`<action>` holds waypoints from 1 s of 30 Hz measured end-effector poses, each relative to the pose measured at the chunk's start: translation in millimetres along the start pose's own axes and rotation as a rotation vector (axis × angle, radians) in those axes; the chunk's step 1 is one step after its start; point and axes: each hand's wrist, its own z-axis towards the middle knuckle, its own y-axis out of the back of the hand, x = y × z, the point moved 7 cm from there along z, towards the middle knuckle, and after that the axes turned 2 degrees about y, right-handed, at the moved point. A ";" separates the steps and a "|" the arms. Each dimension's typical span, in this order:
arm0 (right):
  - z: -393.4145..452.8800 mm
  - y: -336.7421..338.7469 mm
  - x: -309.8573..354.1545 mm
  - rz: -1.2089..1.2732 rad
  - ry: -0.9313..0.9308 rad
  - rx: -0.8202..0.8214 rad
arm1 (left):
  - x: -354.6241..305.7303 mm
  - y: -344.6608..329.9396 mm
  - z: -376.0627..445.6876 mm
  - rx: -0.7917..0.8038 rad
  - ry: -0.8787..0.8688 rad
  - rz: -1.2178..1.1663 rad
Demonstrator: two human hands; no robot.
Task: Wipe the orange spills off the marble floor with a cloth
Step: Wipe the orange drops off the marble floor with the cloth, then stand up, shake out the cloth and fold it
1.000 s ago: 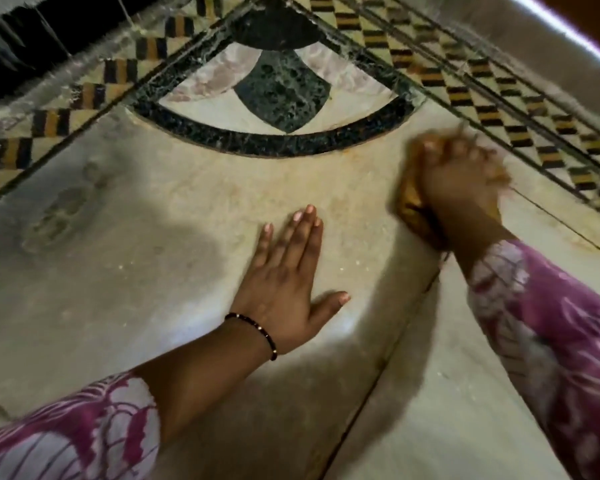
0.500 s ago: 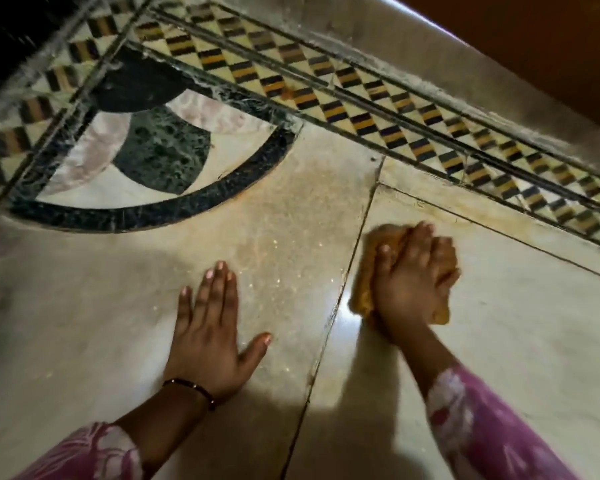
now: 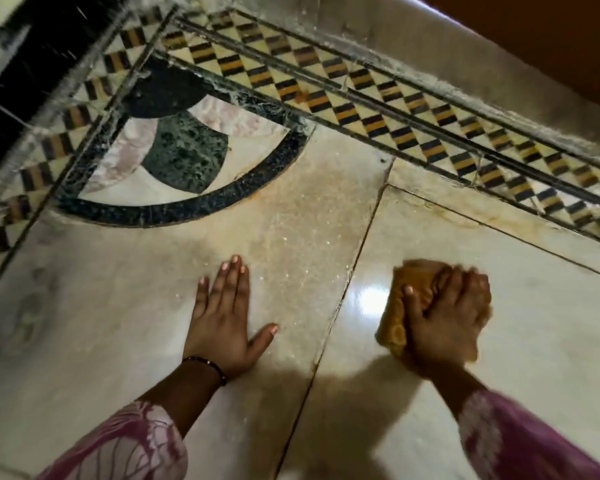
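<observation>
Cloth (image 3: 394, 318), orange and bunched, lies on the marble floor (image 3: 534, 334) just right of a slab joint (image 3: 340, 299), pressed under the right hand (image 3: 445, 318), whose fingers curl over it in a grip. Left hand (image 3: 222, 320) rests flat on the neighbouring slab, fingers straight and thumb spread, a dark bracelet (image 3: 208, 365) at the wrist. Faint orange staining (image 3: 284, 216) shows beyond it, near a dark curved inlay (image 3: 201, 209) and a checkered border (image 3: 378, 109).

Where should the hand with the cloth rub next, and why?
Probably slide the cloth, held under the right hand, up and left across the seam. The slab there still shows an orange haze below the dark curved inlay. The left hand rests flat on that slab, bracing.
</observation>
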 end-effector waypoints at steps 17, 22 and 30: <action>-248.8 266.8 92.0 0.833 0.222 0.057 | -149.3 273.8 -184.0 0.341 -0.148 -0.532; -343.5 441.4 90.6 0.761 0.202 0.115 | -195.2 444.1 -278.9 0.120 -0.130 -0.790; -460.7 669.8 95.5 1.031 0.197 0.074 | -215.2 636.2 -395.0 -0.073 -0.229 -0.735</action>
